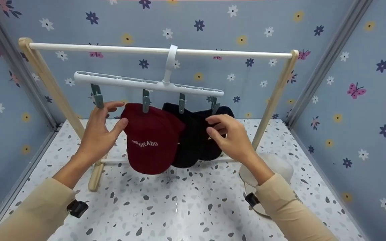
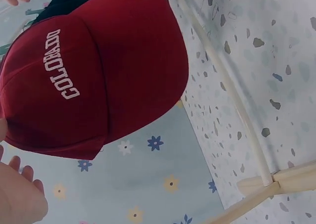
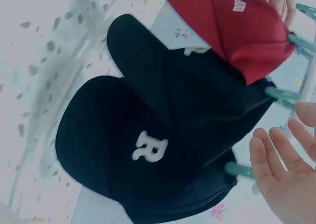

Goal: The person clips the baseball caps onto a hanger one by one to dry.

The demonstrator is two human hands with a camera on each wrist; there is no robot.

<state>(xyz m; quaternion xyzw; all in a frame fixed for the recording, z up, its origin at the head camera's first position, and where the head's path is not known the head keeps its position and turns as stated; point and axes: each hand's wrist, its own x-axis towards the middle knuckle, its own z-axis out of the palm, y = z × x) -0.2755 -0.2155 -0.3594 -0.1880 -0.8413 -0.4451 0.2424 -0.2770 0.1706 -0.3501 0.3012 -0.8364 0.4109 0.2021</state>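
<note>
A red cap [image 1: 151,144] lettered COLORADO hangs from a green clip [image 1: 145,101] on a white hanger [image 1: 122,81]. To its right hang two dark caps, a black cap [image 1: 188,144] and a navy cap [image 3: 143,135] with a white R, each held by a clip. My left hand [image 1: 101,129] is at the red cap's left side, thumb tip at the edge and fingers extended, below a clip [image 1: 97,97] that holds nothing. By the navy cap, my right hand [image 1: 230,135] has loosely bent fingers; the right wrist view shows them spread, palm bare.
The hanger hooks over the white rail [image 1: 106,48] of a wooden-legged rack [image 1: 273,100] and tilts down to the right. A pale cap [image 1: 276,167] lies on the speckled surface [image 1: 139,211], partly behind my right forearm. Flower-patterned walls [image 1: 354,117] enclose the space.
</note>
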